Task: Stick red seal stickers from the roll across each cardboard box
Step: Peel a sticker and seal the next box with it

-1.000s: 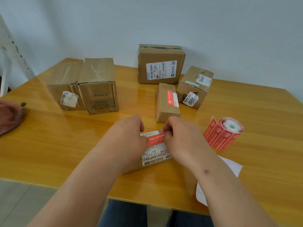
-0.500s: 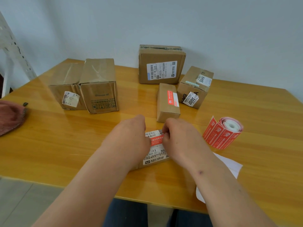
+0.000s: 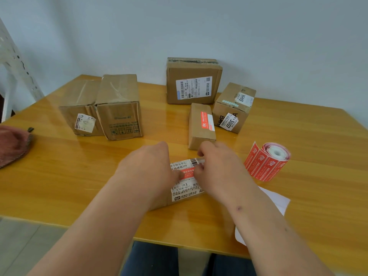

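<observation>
The far right box (image 3: 234, 108) reads "BAHA" and "3007"; the near box's label (image 3: 185, 188) reads "299" and "6011".

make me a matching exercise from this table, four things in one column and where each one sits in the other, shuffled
Things:
1. sticker roll
2. pink cloth
3. box with the big white shipping label
4. small box already sealed in red

Places:
a. far side of the table, against the wall
b. left edge of the table
c. right of the right hand
d. just beyond the box under both hands

Pairs: 1-c, 2-b, 3-a, 4-d
</observation>
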`<state>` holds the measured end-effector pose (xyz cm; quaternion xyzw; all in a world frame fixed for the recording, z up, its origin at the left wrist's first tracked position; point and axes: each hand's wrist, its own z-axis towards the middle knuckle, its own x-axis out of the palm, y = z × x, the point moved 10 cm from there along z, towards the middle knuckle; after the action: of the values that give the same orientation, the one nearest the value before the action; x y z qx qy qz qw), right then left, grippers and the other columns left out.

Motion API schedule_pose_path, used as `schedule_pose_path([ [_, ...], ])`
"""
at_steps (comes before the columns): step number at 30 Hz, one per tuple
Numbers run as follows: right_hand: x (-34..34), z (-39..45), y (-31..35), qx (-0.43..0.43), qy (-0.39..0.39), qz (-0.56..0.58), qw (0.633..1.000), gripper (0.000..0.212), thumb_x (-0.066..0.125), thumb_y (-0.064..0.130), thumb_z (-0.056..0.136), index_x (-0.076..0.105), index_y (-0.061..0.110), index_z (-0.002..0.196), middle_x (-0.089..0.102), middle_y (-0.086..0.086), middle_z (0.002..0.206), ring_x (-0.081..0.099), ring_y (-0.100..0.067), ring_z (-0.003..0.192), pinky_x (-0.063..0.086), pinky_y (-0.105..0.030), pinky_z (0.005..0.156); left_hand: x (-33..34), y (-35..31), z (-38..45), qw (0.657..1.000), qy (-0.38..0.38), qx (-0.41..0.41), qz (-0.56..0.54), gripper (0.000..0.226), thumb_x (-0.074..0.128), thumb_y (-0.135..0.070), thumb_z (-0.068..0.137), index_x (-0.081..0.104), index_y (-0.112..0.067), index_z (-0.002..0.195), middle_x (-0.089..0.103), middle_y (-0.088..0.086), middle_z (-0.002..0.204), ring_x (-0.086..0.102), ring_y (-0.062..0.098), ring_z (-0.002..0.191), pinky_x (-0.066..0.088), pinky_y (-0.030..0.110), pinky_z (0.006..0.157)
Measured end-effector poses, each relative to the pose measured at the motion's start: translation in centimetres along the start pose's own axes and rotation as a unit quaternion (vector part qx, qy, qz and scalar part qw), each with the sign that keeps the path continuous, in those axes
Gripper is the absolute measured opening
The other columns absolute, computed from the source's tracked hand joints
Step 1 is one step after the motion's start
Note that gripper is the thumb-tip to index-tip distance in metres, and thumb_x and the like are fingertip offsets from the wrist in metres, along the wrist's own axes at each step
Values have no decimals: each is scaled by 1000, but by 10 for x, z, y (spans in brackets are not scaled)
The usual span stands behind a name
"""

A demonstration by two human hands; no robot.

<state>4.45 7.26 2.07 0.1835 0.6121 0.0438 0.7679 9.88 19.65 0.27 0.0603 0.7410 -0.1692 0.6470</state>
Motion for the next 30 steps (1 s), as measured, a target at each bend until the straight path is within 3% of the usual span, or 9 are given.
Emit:
schedule_pose_path([
  [2,-4,0,-5,15,-3,9,1000,18,55,23,88,51,22,106,47,2,103,46,-17,91,37,-26,69,0,6,1,1000,6,-8,-2,43,64,-61,79,48,-28,100,58,-5,91,56,18,86,55,35,72],
  [8,-4,-3,-15,32,-15,24,999,13,46,18,94,55,19,103,42,3,103,46,-15,89,42,-28,72,-5,19,2,999,-37,-7,-36,14,53,-34,92,50,-30,105,58,-5,93,55,17,84,53,33,68],
  [10,-4,-3,-17,32,-28,22,999,15,45,25,95,56,20,103,42,4,103,45,-15,93,44,-29,74,-4,16,0,998,-45,2,-48,15,51,-41,94,49,-30,103,56,-7,85,55,16,81,53,33,66],
  [13,-1,-3,-20,33,-30,7,999,19,44,35,95,56,22,104,44,4,106,42,-15,100,46,-31,79,4,8,-3,999,-18,12,-44,34,54,-62,85,44,-32,100,52,-12,78,55,12,76,51,31,60],
  [19,5,-2,-27,42,6,35,999,22,43,35,96,56,25,112,47,6,110,46,-16,105,48,-34,84,3,9,-5,998,-16,19,-62,29,53,-53,90,45,-30,107,62,-6,97,56,16,83,51,31,65],
  [23,10,-7,-23,37,18,22,999,37,54,56,84,53,30,110,42,9,109,42,-14,103,47,-32,84,7,6,-8,999,-13,14,-46,48,53,-74,77,39,-32,94,60,-10,82,58,11,72,57,32,59],
  [30,6,-4,-33,40,18,59,997,24,49,27,94,55,27,117,46,9,116,49,-11,105,48,-29,85,9,15,-4,993,-1,24,-116,19,55,-31,89,45,-31,104,61,-8,86,57,12,79,54,33,65],
])
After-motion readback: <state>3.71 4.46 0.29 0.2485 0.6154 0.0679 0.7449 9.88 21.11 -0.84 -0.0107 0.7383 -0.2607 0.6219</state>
